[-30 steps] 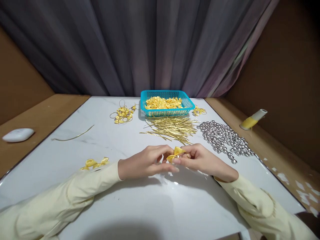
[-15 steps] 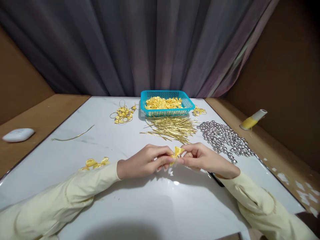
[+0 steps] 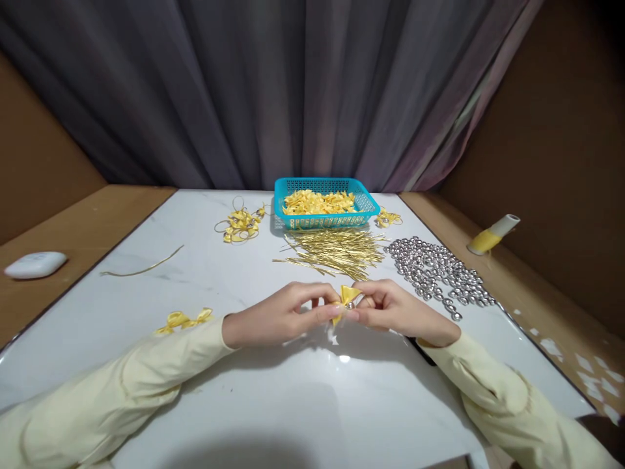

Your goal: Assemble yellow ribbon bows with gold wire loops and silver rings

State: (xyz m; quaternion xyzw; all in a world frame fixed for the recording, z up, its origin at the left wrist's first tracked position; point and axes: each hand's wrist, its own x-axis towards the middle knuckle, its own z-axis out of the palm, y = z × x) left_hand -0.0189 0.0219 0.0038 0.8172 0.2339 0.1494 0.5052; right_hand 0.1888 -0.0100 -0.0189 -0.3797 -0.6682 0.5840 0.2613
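Between both hands, above the middle of the white table, is a yellow ribbon bow (image 3: 348, 294) with a small silver bead at its centre. My left hand (image 3: 293, 312) pinches the bow's left side between thumb and fingertips. From the right, my right hand (image 3: 388, 305) pinches its other side, the fingers curled in. My fingertips partly cover the bow. Just beyond the hands lies a heap of gold twist ties (image 3: 336, 251). To the right of them spreads a pile of silver beads (image 3: 437, 270). Two yellow bows (image 3: 183, 320) rest beside my left forearm.
A blue basket (image 3: 327, 220) of yellow bows stands at the back. Bows with looped cords (image 3: 243, 223) lie left of it, and a smaller group (image 3: 388, 217) right. A single gold tie (image 3: 144, 266), a white case (image 3: 36, 265) and a thread spool (image 3: 493, 234) lie farther out.
Both hands stay at the bow with only slight finger shifts. The silver bead on the bow shows a little more clearly now. The table items have not moved.
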